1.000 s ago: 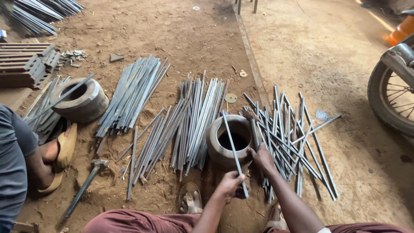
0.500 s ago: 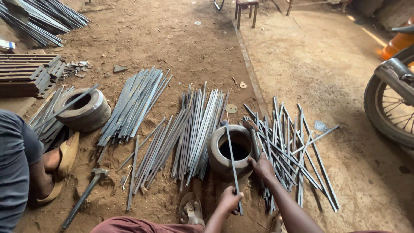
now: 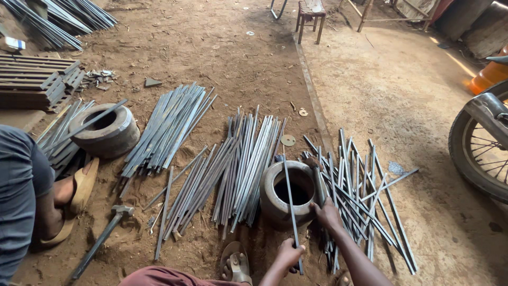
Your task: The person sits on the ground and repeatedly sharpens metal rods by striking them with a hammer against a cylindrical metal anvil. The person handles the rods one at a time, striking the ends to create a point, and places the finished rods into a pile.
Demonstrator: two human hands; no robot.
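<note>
Where dirt floor (image 3: 222, 47) meets concrete (image 3: 402, 100) | stool (image 3: 311, 13) | rods (image 3: 248, 159) spread.

Both of your forearms are bare from the bottom edge of the view up to the wrists, with no sleeve, cuff, watch or bracelet showing on either. Your left hand (image 3: 288, 253) wears no glove and no ring that can be made out, and your right hand (image 3: 328, 214) is just as bare. Across your lap, at the lower edge, lies a fold of reddish-brown cloth (image 3: 159, 276), plain and without pattern, loose and softly creased. On your foot you wear an open sandal (image 3: 236, 263) with a tan, dusty sole and a dark strap over the toes.
</note>
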